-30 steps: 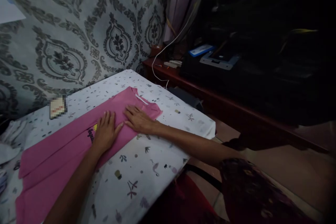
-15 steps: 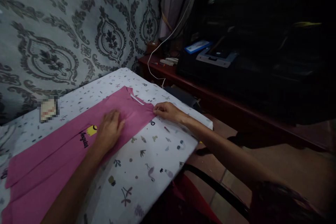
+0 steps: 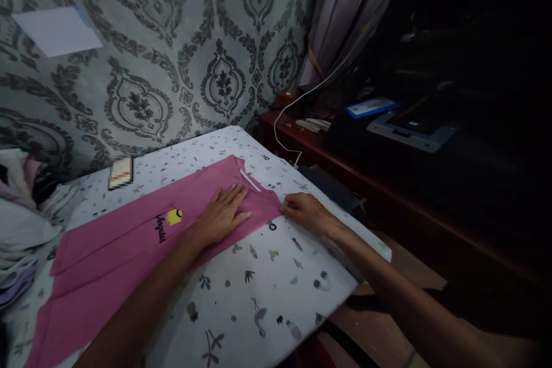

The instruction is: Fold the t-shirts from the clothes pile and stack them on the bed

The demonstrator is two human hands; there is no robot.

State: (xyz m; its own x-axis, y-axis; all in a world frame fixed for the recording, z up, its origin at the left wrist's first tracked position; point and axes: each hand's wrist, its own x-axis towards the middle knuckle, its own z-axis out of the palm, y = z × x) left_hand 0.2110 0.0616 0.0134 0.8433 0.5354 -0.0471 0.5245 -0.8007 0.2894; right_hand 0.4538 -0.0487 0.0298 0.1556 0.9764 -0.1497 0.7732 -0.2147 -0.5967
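Observation:
A pink shirt (image 3: 129,241) with a yellow print and dark lettering lies folded lengthwise on a table with a white patterned cover (image 3: 241,310). My left hand (image 3: 222,214) rests flat on the shirt below its neckline, fingers spread. At the shirt's right corner, my right hand (image 3: 304,211) pinches the edge of the pink cloth between thumb and fingers. The white strip at the neckline shows between and beyond my two hands.
A small blurred card-like object (image 3: 121,172) lies near the wall. Piled clothes (image 3: 21,224) are at the far left. A dark red shelf (image 3: 276,118) with a white cable (image 3: 276,126) and a blue packet (image 3: 371,107) stands at the right.
The view has shifted left, so the table and shirt appear further right and the clothes pile has come into view. My left hand's fingers have spread flatter on the shirt.

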